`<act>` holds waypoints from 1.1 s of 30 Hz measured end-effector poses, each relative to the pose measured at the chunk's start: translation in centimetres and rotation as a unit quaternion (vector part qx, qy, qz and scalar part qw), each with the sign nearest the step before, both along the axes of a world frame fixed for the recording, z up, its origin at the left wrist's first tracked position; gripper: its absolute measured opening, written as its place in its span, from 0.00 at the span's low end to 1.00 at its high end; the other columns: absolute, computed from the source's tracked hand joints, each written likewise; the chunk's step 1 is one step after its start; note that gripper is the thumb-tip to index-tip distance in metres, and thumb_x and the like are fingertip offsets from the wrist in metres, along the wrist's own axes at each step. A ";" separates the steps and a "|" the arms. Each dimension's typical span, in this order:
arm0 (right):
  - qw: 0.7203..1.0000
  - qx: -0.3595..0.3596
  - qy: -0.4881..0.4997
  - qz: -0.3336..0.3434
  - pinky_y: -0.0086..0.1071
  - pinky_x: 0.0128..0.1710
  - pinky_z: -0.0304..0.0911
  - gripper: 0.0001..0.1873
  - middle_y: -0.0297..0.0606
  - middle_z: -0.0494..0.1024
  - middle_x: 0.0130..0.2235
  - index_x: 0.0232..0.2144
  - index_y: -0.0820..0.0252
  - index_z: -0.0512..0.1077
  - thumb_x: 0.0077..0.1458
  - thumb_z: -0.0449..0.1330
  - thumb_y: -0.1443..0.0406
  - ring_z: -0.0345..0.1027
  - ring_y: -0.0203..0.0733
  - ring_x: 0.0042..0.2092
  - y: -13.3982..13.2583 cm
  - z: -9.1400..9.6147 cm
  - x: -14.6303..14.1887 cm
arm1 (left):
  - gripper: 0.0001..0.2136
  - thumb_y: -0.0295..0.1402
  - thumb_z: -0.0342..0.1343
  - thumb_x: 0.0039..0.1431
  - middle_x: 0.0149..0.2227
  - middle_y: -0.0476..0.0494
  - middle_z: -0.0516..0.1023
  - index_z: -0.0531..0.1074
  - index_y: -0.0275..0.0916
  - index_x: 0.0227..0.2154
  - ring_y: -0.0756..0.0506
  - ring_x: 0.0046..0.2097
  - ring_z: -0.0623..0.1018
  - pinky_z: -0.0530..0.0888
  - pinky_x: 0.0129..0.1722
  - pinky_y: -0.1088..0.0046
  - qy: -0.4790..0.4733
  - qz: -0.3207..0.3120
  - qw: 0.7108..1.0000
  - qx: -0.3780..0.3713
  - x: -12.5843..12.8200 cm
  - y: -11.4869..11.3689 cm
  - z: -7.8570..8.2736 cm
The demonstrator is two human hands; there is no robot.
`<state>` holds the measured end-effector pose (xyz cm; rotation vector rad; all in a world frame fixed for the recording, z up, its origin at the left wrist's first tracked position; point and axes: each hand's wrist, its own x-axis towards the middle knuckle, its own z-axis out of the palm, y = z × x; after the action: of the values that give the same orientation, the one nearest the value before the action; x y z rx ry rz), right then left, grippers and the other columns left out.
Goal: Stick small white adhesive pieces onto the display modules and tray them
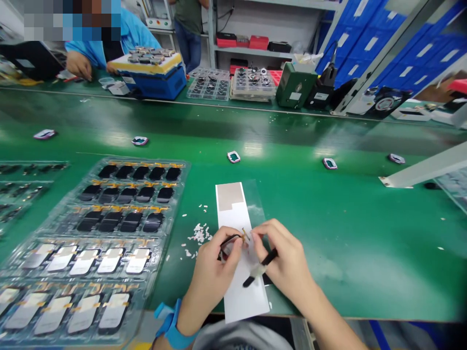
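My left hand [213,272] pinches a small dark screen part [229,241] with a gold flex tail, held over a white paper strip [239,272] near the front edge. My right hand [286,262] is closed too, gripping a black tweezer-like tool [260,268] while its fingertips meet the part's flex tail. A blue wrist strap [170,324] circles my left wrist. White peeled scraps [199,235] lie just left of the strip.
Clear trays [109,233] of dark and silver screen parts fill the left. Small framed units [233,156] ride the green belt [328,214]. A white bar [426,170] juts in at right. Across the belt a person in blue works by a blue-and-yellow box [153,73].
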<state>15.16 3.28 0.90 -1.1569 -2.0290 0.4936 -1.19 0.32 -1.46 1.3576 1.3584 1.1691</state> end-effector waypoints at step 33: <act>0.858 -0.425 0.281 0.067 0.26 0.19 0.35 0.17 0.22 0.54 0.15 0.23 0.60 0.75 0.49 0.67 0.52 0.39 0.28 0.19 1.3 -0.8 -1.0 | 0.07 0.41 0.46 0.72 0.29 0.53 0.62 0.58 0.44 0.41 0.50 0.30 0.63 0.62 0.30 0.73 -0.119 -0.078 0.988 -0.058 -0.4 -1.4 -0.6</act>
<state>14.17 4.56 0.13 -1.1379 -1.3646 1.7014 -1.58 -1.12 -2.03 1.1778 1.1115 1.0920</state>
